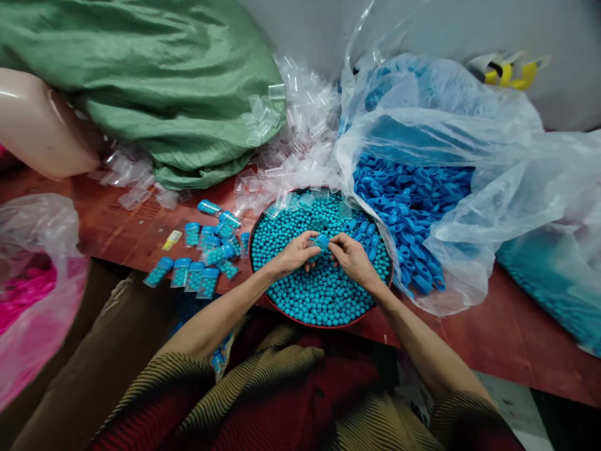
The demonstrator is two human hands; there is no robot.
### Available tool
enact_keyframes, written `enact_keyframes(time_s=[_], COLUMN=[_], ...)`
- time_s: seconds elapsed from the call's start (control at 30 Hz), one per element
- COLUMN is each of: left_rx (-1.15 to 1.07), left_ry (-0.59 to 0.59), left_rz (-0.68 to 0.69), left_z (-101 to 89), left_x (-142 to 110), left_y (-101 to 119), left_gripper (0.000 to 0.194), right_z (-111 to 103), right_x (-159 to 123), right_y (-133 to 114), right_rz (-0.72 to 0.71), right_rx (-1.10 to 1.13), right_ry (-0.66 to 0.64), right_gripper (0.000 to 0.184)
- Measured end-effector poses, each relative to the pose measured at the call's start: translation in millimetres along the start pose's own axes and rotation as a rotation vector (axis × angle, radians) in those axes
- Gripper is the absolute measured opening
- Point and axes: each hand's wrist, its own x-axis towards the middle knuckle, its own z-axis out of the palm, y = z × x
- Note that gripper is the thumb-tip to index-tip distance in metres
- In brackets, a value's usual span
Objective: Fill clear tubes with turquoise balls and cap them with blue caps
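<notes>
My left hand [297, 254] and my right hand [351, 255] meet above a round red-rimmed tray [323, 326] of turquoise beads [319, 294]. Between their fingertips they pinch a small blue container [322, 242]; the fingers partly cover it, so its contents are hard to make out. Several blue plastic caps [366, 237] lie on the beads just beyond my right hand. A few clear empty containers [284, 202] rest at the tray's far rim. To the left, several bead-filled containers with blue caps [195, 275] are scattered on the red table [136, 235].
Clear containers [310, 125] are heaped behind the tray, beside a green sack [188, 81]. An open plastic bag [451, 144] of blue caps stands at right, with a bag of turquoise beads [539, 288] beyond. At left is a bag of pink pieces [28, 288].
</notes>
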Motion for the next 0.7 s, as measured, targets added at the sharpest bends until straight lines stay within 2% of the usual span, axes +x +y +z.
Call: enact_keyframes(time_s=[0.13, 0.23, 0.47, 0.57, 0.7], left_rx=[-0.001, -0.024, -0.023, -0.041, 0.001], left_ry=[0.047, 0.053, 0.027, 0.018, 0.070], left_rz=[0.026, 0.028, 0.029, 0.022, 0.029], left_z=[5.8, 8.1, 10.1, 12.7, 17.2], left_x=[-5, -7, -9, -12, -15], left_y=[-1, -1, 4, 8, 8], left_gripper=[0.055, 0.059, 0.058, 0.061, 0.055], right_z=[2, -2, -5, -5, -7], right_x=[-2, -3, -9, -12, -15], right_y=[-6, -11, -16, -16, -13], right_rz=[-0.015, -0.053, -0.137, -0.130, -0.177], right_rx=[-0.001, -0.037, -0.083, -0.054, -0.090], right_ry=[0.038, 0.072, 0.087, 0.084, 0.069], right_gripper=[0.021, 0.022, 0.022, 0.022, 0.020])
